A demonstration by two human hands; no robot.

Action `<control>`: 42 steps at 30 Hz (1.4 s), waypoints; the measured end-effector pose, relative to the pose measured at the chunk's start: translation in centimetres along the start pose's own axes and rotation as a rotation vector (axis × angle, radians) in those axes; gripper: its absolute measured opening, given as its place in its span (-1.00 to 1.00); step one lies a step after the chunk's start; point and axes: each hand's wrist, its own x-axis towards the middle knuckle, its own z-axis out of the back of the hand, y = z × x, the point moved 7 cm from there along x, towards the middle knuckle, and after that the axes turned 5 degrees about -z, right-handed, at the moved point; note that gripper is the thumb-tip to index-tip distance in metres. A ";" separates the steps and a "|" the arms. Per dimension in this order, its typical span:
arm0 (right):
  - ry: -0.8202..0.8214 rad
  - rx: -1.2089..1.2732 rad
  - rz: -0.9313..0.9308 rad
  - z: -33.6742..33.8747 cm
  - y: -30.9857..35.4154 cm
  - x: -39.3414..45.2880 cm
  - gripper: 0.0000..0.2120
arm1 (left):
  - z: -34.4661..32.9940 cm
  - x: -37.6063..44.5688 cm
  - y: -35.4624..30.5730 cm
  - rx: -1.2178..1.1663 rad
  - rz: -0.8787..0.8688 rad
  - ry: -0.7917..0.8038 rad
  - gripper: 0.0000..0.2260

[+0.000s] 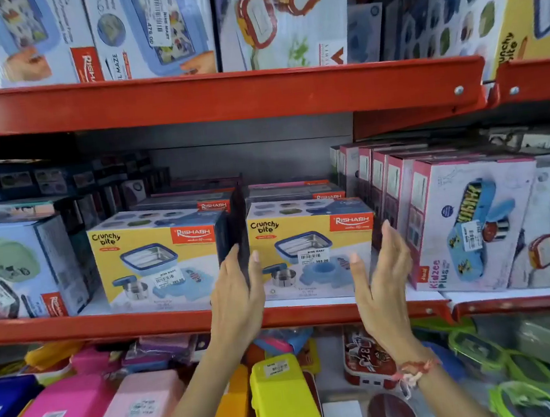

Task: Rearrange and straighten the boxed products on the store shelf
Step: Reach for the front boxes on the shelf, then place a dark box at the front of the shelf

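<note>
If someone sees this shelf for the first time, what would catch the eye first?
Probably the two yellow Crunchy Bite boxes, left box and right box, side by side mid-shelf. The left hand and right hand flank the right box, palms inward. The red shelf edge also stands out.

Two yellow Crunchy Bite boxes stand side by side on the red middle shelf [108, 325]. The left hand [238, 291] reaches into the gap between the left box [156, 259] and the right box [308, 245], fingers against the right box's left side. The right hand [382, 275], palm flat and fingers spread, is at that box's right side, beside the pink Kidzee Plus boxes [467, 220].
</note>
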 end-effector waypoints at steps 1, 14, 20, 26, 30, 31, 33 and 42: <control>0.018 0.069 -0.104 -0.1 -0.9 0.1 -0.34 | 0.0 0.2 0.8 -0.088 0.080 -0.011 -0.46; 0.191 0.637 -0.522 3.1 -1.3 5.0 -0.51 | 1.8 2.7 2.0 -0.634 0.450 0.047 -0.28; 0.158 0.724 -0.470 4.8 -0.2 6.6 -0.69 | 3.2 4.4 1.1 -0.750 0.471 0.051 -0.42; 0.221 0.715 -0.439 4.6 -0.2 6.7 -0.70 | 2.9 4.6 0.3 -0.688 0.411 0.061 -0.53; 0.242 0.693 -0.417 4.4 -0.5 6.4 -0.77 | 1.9 4.4 -0.3 -0.691 0.274 0.082 -0.63; 0.231 0.677 -0.392 4.3 -0.6 6.5 -0.73 | 1.7 4.4 -0.3 -0.687 0.240 0.084 -0.60; 0.205 0.642 -0.354 4.1 -0.9 6.3 -0.63 | 1.3 4.3 -0.3 -0.664 0.192 0.072 -0.56; 0.130 0.586 -0.313 1.7 -3.6 4.4 -0.55 | -0.8 3.6 1.2 -0.572 0.145 -0.010 -0.48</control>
